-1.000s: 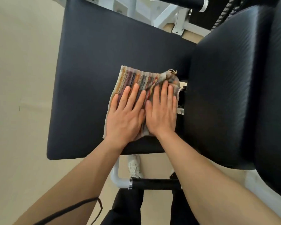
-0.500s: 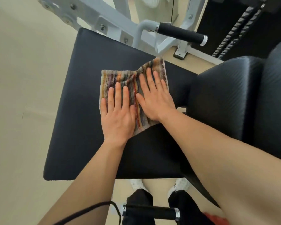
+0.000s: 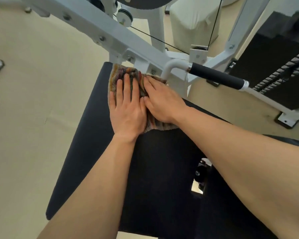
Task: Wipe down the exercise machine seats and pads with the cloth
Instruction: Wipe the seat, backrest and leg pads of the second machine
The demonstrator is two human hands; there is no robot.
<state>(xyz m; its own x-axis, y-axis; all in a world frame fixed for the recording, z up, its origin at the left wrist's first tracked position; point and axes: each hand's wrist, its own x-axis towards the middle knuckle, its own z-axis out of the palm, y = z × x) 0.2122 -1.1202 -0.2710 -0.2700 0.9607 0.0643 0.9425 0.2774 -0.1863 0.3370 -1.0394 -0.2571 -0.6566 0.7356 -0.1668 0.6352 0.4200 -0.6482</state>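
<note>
Left hand (image 3: 128, 111), right hand (image 3: 160, 102) flat, palms down, touching; arms extended.

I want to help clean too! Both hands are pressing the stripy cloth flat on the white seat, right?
Not quite: the padded seat is black, not white. The head view shows the left hand and right hand pressing the striped multicoloured cloth on it.

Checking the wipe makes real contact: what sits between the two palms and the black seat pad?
Only the striped cloth. In the head view, the left hand and right hand press flat on it against the seat pad.
</note>
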